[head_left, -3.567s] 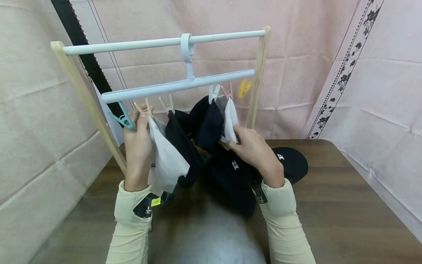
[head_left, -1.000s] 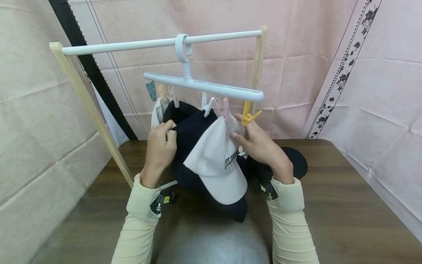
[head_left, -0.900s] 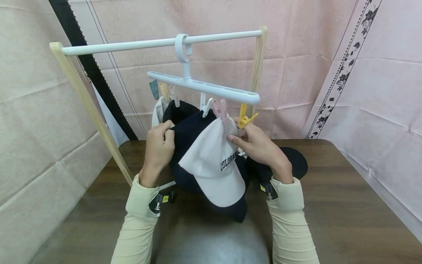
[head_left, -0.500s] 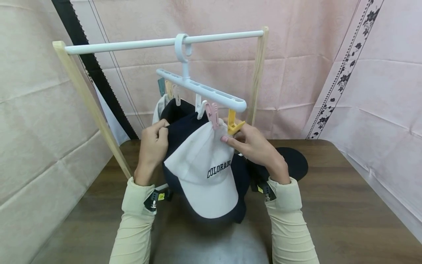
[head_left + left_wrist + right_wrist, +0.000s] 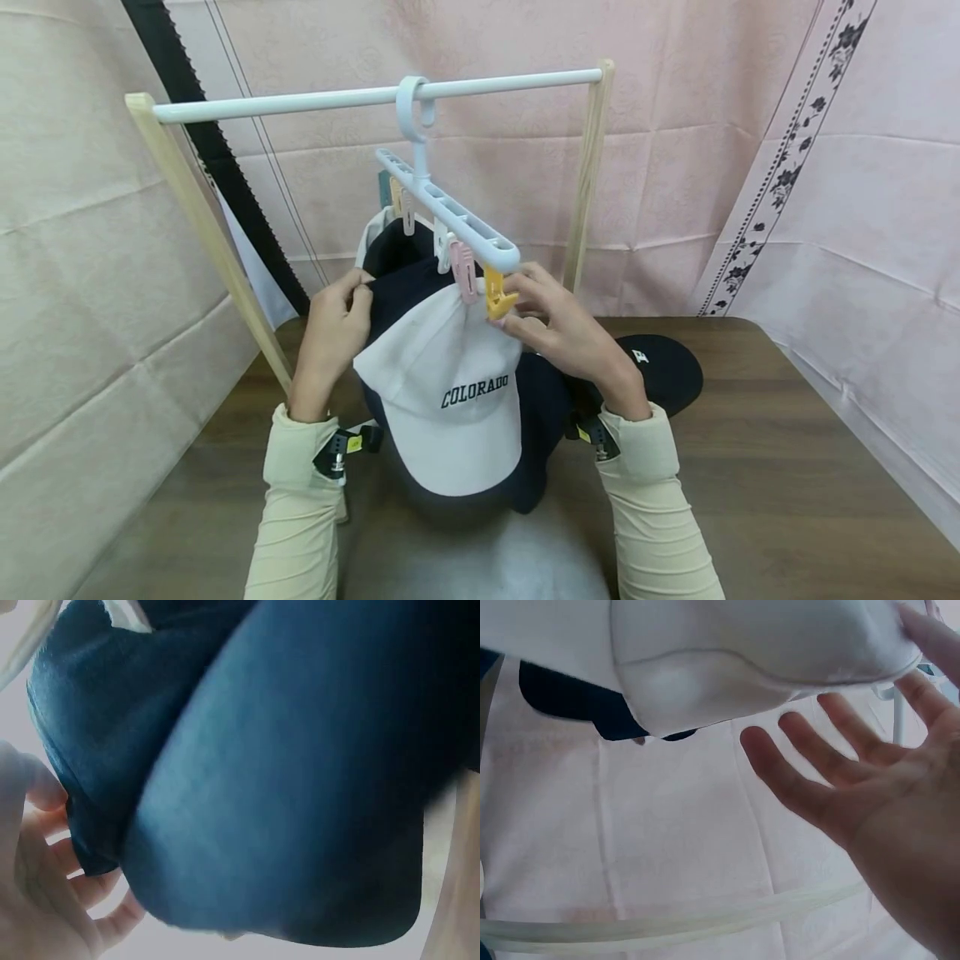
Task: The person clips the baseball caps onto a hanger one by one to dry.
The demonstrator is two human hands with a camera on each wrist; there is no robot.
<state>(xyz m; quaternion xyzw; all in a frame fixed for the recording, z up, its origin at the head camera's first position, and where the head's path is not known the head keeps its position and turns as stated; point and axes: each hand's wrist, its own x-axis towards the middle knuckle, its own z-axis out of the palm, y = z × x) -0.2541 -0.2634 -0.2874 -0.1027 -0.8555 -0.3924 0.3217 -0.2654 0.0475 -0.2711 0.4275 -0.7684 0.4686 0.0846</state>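
Observation:
A white cap (image 5: 453,367) lettered COLORADO faces me, hanging from a pale blue hanger (image 5: 457,212) by a pink clothespin (image 5: 464,271). Behind it hangs a navy cap (image 5: 401,287) on a white clothespin (image 5: 441,242). My left hand (image 5: 330,342) pinches the navy cap's left edge; its thumb and fingers bracket that edge in the left wrist view. With thumb and index finger, my right hand (image 5: 573,337) pinches the white cap's upper right edge, beside a yellow clothespin (image 5: 497,296). The other fingers (image 5: 780,772) spread below the cap in the right wrist view.
The hanger hooks over a white rod (image 5: 510,83) between wooden posts (image 5: 588,175). A further white cap (image 5: 372,229) hangs at the far end. A black cap (image 5: 660,375) lies on the brown table (image 5: 787,467), by my right forearm. Cloth walls surround it.
Since 3.6 seconds ago, my left hand has left another white cap for the navy one. The hanger has turned, its yellow-clothespin end swinging toward me and left, bringing COLORADO to face me.

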